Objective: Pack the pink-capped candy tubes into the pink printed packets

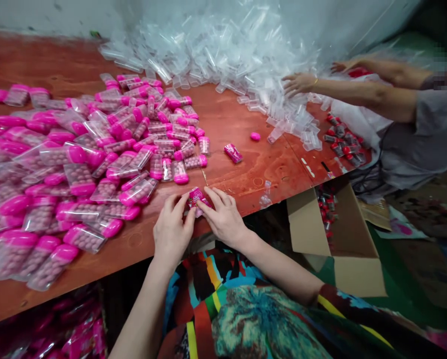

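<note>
My left hand [172, 227] and my right hand [223, 214] meet at the near edge of the reddish wooden table [245, 174]. Together their fingertips pinch a small pink-capped tube in a clear wrapper [196, 198] against the tabletop. A wide heap of the same wrapped pink-capped tubes [77, 159] filled with pinkish beads spreads to the left of my hands. One wrapped pink tube [233, 153] lies alone farther out, and a loose pink cap [255, 136] rests beyond it.
A large pile of clear empty tubes [238, 55] covers the far side. Another person's hands [300, 83] reach into it from the right. Red-capped tubes [343, 142] lie at the right edge. An open cardboard box [343, 239] stands below the table.
</note>
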`<act>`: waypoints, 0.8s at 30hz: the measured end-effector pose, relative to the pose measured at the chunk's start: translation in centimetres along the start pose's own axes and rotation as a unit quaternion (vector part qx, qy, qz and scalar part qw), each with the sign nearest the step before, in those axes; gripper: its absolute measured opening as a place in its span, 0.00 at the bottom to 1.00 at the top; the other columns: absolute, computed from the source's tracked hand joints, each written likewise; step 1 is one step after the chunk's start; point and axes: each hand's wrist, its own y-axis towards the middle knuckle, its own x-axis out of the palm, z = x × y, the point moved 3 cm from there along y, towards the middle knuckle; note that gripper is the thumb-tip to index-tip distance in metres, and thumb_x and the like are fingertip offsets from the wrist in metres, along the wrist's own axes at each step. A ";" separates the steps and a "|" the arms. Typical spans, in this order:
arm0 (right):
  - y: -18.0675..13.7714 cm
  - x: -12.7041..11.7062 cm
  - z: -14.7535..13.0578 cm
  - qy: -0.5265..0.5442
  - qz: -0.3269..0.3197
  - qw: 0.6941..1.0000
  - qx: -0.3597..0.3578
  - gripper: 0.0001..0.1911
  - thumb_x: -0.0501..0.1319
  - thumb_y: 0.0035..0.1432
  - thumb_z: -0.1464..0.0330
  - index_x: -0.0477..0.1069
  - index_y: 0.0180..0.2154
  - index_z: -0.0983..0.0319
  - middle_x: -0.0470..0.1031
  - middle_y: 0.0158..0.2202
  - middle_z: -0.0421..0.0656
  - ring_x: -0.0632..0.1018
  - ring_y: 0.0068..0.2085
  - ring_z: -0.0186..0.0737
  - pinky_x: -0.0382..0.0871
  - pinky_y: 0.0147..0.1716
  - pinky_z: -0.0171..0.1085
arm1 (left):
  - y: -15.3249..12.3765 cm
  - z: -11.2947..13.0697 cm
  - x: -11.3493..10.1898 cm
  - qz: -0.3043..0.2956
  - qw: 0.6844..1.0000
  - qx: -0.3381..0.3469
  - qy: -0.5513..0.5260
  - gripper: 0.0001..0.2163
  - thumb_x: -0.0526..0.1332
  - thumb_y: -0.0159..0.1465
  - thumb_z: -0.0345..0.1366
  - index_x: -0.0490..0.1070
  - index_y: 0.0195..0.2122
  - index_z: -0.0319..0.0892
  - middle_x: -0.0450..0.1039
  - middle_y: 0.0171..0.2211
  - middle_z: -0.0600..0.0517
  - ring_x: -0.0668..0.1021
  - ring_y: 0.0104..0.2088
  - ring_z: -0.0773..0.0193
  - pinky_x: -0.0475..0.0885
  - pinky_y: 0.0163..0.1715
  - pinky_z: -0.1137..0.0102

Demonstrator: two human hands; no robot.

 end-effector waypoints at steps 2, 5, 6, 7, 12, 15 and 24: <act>-0.2 0.6 0.1 0.001 0.031 0.999 -0.008 0.21 0.54 0.78 0.70 0.75 0.66 0.60 0.66 0.74 0.55 0.64 0.72 0.58 0.62 0.67 0.57 | 0.0 -0.1 0.0 0.006 0.999 -0.009 -0.035 0.20 0.60 0.72 0.43 0.79 0.62 0.45 0.77 0.63 0.43 0.81 0.57 0.47 0.77 0.55 0.58; -0.3 1.2 0.4 0.019 0.060 0.998 -0.025 0.19 0.55 0.77 0.71 0.78 0.62 0.60 0.72 0.69 0.55 0.68 0.70 0.55 0.62 0.66 0.56 | -0.5 -0.6 -0.4 0.034 0.989 -0.057 -0.135 0.21 0.63 0.69 0.47 0.79 0.59 0.43 0.79 0.58 0.43 0.83 0.41 0.55 0.79 0.44 0.62; -0.4 1.3 0.5 0.027 0.067 0.997 -0.029 0.19 0.55 0.77 0.71 0.79 0.60 0.59 0.74 0.67 0.54 0.69 0.69 0.55 0.62 0.66 0.56 | -0.8 -0.7 -0.6 0.047 0.981 -0.084 -0.170 0.21 0.63 0.68 0.48 0.80 0.57 0.42 0.80 0.54 0.43 0.81 0.36 0.58 0.78 0.40 0.64; -0.5 1.4 0.7 0.037 0.076 0.996 -0.031 0.18 0.56 0.76 0.70 0.80 0.58 0.58 0.76 0.65 0.53 0.71 0.68 0.55 0.63 0.66 0.56 | -1.2 -0.9 -0.9 0.060 0.972 -0.114 -0.199 0.20 0.64 0.68 0.48 0.81 0.54 0.41 0.81 0.48 0.45 0.79 0.32 0.60 0.77 0.36 0.66; -1.3 0.9 1.0 0.073 0.148 0.986 -0.038 0.17 0.56 0.75 0.69 0.82 0.54 0.55 0.77 0.61 0.52 0.75 0.64 0.54 0.67 0.62 0.56 | -3.0 -0.2 -1.1 0.008 0.924 -0.237 -0.302 0.20 0.67 0.66 0.54 0.78 0.26 0.43 0.66 0.17 0.54 0.68 0.19 0.65 0.63 0.22 0.70; -1.6 0.0 0.6 0.090 0.127 0.987 -0.042 0.19 0.58 0.73 0.69 0.81 0.59 0.51 0.76 0.64 0.50 0.74 0.65 0.56 0.65 0.65 0.60 | -3.1 1.0 -0.7 -0.033 0.877 -0.271 -0.396 0.21 0.73 0.60 0.54 0.75 0.22 0.43 0.63 0.14 0.55 0.64 0.17 0.68 0.57 0.19 0.72; 1.1 -2.0 -0.9 0.497 0.073 0.861 0.082 0.23 0.64 0.69 0.65 0.69 0.64 0.55 0.79 0.56 0.47 0.81 0.56 0.46 0.78 0.57 0.46 | -2.1 2.2 -1.4 0.004 0.810 -0.317 -0.493 0.17 0.78 0.49 0.47 0.77 0.26 0.40 0.64 0.17 0.57 0.63 0.18 0.72 0.52 0.18 0.76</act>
